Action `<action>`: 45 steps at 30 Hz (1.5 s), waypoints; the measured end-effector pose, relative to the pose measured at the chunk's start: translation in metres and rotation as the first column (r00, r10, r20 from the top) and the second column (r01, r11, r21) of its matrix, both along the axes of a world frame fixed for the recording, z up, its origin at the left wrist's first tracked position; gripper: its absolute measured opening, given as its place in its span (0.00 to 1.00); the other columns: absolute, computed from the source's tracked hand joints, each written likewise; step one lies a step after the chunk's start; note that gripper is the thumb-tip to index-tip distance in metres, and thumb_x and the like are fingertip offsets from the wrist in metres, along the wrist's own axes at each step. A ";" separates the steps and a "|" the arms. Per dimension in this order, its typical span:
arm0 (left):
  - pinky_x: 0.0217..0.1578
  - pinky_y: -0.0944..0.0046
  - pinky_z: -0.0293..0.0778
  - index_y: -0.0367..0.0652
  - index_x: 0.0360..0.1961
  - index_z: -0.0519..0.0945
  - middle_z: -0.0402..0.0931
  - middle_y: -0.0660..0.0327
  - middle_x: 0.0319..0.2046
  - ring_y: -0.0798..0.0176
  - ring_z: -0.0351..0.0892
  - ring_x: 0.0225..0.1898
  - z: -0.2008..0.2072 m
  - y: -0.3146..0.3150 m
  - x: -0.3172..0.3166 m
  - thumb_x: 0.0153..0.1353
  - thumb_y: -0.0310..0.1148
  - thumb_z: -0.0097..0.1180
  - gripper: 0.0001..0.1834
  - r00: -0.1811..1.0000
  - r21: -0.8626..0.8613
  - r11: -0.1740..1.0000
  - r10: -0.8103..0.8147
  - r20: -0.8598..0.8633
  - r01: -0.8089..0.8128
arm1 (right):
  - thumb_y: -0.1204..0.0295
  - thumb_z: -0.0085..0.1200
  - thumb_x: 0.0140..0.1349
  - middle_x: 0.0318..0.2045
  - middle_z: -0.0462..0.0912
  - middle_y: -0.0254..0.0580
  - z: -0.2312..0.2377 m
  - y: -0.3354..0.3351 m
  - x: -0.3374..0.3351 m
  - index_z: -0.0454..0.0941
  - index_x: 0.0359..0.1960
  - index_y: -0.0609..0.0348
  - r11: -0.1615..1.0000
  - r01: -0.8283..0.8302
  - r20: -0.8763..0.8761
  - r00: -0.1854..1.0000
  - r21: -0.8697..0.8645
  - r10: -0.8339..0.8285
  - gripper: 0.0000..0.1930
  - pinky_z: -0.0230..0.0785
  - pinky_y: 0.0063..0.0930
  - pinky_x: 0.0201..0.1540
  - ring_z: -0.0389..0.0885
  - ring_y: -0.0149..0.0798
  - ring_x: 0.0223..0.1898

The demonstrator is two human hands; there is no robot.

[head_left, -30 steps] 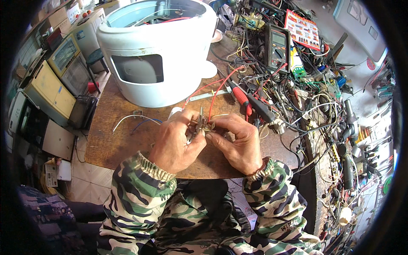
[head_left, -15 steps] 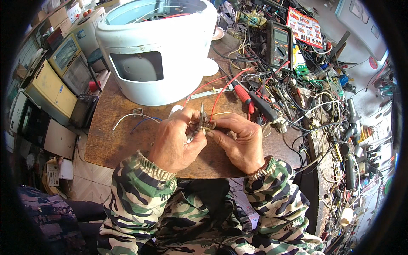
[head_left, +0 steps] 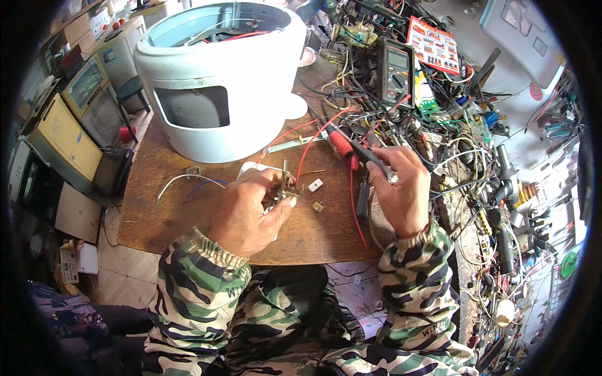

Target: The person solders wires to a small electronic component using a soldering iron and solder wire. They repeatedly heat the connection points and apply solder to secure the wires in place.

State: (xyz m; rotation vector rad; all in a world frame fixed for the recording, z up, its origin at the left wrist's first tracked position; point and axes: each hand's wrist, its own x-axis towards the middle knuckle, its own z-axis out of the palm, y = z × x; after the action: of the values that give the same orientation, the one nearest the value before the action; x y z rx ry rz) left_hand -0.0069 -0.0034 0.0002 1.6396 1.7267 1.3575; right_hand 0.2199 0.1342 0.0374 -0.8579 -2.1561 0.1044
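My left hand (head_left: 251, 203) pinches a small metal part (head_left: 285, 185) with plates and tabs; a thin red wire (head_left: 307, 153) rises from it. Fingers hide much of the part. To the right, my right hand (head_left: 404, 188) is closed on a black-handled tool (head_left: 375, 161); its exact kind is partly hidden. A red-gripped tool (head_left: 340, 143) lies beside it. Between my hands, a small white block (head_left: 315, 185) and a tiny yellowish piece (head_left: 318, 207) rest on the wooden table (head_left: 188, 216). Part of a white piece (head_left: 249, 168) shows behind my left hand.
A large white round housing (head_left: 257, 119) with an open top and a window stands at the back left. Tangled wires (head_left: 464, 182) and a multimeter (head_left: 396, 72) crowd the right side. A white and blue wire pair (head_left: 188, 178) lies at left.
My right hand has left the metal part, moved right and closed on the black-handled tool. The white block and yellowish piece now show on the table. The whole view has shifted slightly.
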 end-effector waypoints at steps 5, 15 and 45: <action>0.36 0.65 0.78 0.36 0.45 0.82 0.83 0.59 0.33 0.69 0.81 0.33 0.001 0.006 0.003 0.61 0.27 0.65 0.12 0.999 -0.022 0.999 -0.029 0.036 0.030 | 0.68 0.66 0.58 0.37 0.83 0.54 -0.013 0.031 0.024 0.82 0.46 0.64 0.996 0.091 0.327 0.942 -0.022 -0.079 0.17 0.74 0.48 0.45 0.82 0.58 0.40; 0.35 0.62 0.78 0.35 0.44 0.83 0.82 0.56 0.31 0.64 0.82 0.32 -0.002 0.010 0.000 0.61 0.30 0.65 0.12 0.999 0.004 0.999 -0.043 -0.009 0.043 | 0.76 0.63 0.63 0.34 0.85 0.37 0.035 0.027 0.034 0.83 0.46 0.62 0.947 -0.025 -0.156 0.987 -0.319 -0.027 0.10 0.73 0.23 0.37 0.80 0.27 0.34; 0.39 0.49 0.73 0.37 0.39 0.82 0.79 0.45 0.33 0.40 0.81 0.38 0.000 0.009 0.000 0.56 0.29 0.65 0.11 0.997 0.034 0.999 0.011 -0.073 -0.009 | 0.74 0.65 0.62 0.33 0.82 0.35 0.116 -0.043 -0.060 0.75 0.44 0.61 0.920 -0.306 0.204 0.912 -0.244 0.357 0.13 0.69 0.18 0.32 0.79 0.22 0.31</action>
State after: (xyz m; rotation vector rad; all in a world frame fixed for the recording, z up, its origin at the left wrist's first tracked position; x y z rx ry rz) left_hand -0.0069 0.0053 0.0000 1.7211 1.7642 1.3538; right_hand 0.1595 0.0910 0.1534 -0.6317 -2.5457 0.4234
